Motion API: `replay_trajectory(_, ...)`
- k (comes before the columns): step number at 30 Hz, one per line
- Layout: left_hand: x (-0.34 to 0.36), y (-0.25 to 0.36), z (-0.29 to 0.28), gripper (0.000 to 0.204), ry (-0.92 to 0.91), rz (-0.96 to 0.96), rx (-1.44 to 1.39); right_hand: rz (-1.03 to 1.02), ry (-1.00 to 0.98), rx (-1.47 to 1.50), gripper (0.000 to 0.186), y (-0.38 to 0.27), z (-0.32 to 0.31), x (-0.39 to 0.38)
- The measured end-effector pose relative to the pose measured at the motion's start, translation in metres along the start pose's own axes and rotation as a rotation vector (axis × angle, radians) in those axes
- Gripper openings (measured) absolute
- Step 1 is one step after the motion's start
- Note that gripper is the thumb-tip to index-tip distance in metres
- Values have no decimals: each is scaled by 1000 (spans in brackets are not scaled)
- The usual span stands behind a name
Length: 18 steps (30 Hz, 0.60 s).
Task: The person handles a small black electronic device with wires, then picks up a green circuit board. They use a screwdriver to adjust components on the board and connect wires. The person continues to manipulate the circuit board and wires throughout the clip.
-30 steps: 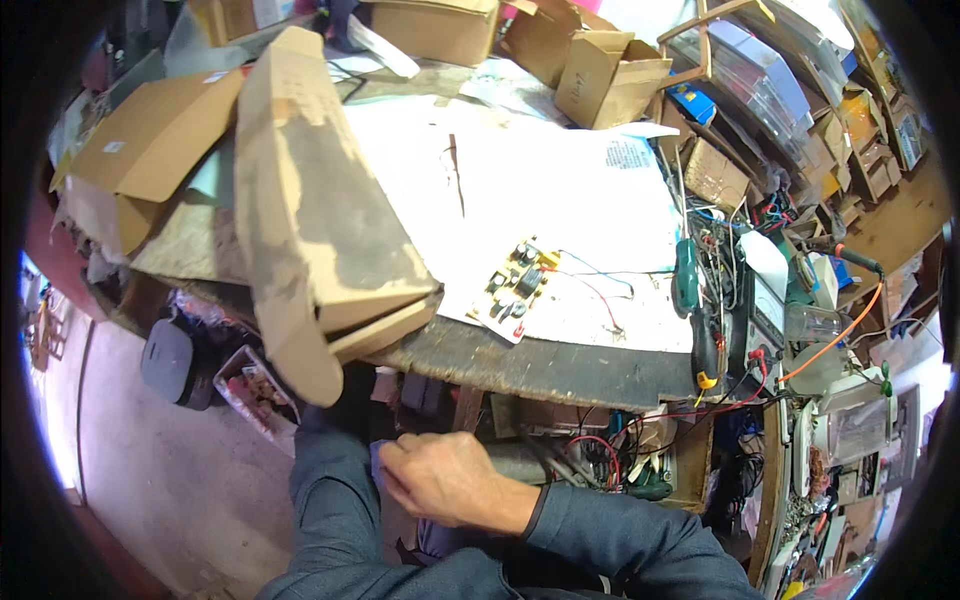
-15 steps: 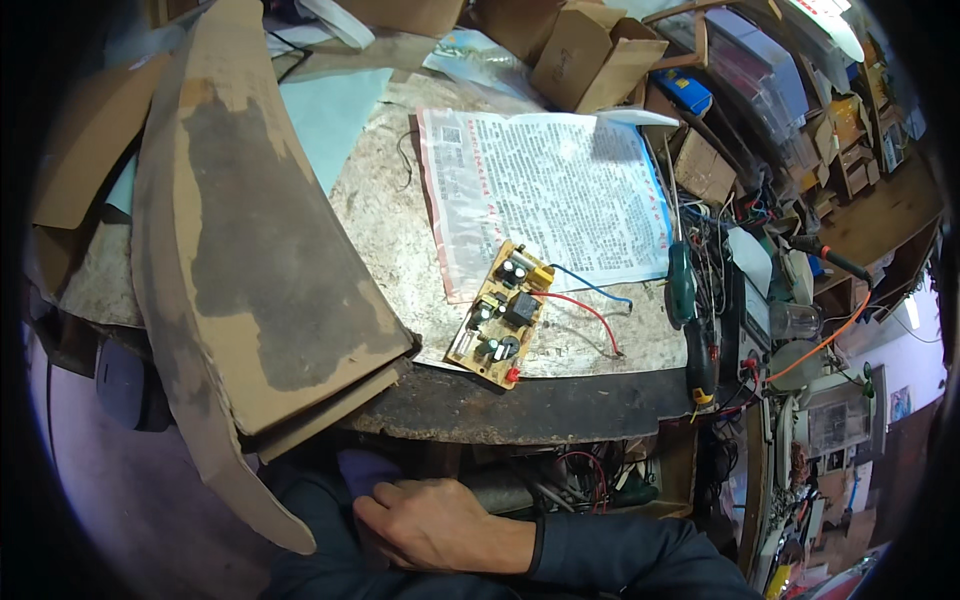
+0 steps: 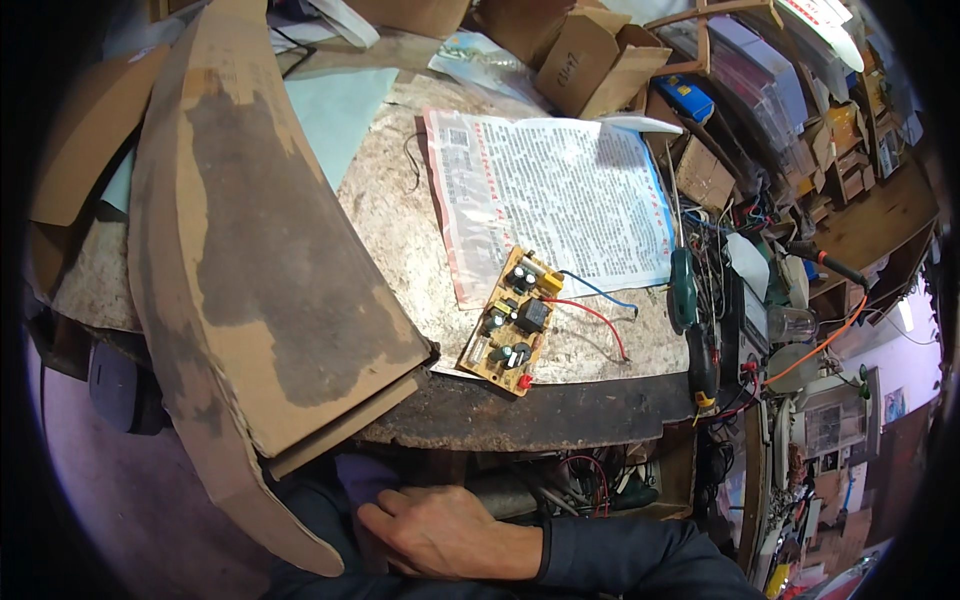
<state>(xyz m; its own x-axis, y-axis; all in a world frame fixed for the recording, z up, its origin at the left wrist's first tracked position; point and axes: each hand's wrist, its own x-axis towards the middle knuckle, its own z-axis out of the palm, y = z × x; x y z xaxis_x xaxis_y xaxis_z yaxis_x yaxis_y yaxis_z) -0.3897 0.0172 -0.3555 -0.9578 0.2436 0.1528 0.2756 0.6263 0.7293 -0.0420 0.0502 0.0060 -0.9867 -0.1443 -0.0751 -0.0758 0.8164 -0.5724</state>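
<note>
Basically little new in last half sec: view shifts a touch, and R hand stays low under bench edge, over the lap. Vs 1 s ago, glare is gone & print on the paper sheet shows clearly; cardboard now sits lower in view, though can't tell if it or the head moved.

R hand: back up, fingers curled, approx. half closed, next to purple cloth. Can't tell if it has hold of anything, fingertips hidden. L hand out of view, so its state = unknown.

Circuit board: parts side up, tilted across the front of bench, near the dark edge, upper end at lower edge of sheet. Same spot rel. to sheet as before. Red wire & blue wire run off its R side, far ends apart. Green handle lies to R, well apart from board.

Meaning (my judgement): board work idle at this pt., no visible hand on it.
</note>
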Motion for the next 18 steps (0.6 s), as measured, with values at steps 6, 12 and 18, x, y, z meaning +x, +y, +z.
replay_trajectory(6, 1, -1, -1, 34, -6, 9, 16, 2, 6, 14, 24, 2, 1, -2)
replay_trajectory(12, 1, 1, -10, 35, -1, 26, 24, 56, -37, -41, 28, 2, 5, -2)
replay_trajectory(18, -4, 4, -23, 36, -4, 49, 28, 16, 40, -58, 27, 0, -1, 0)
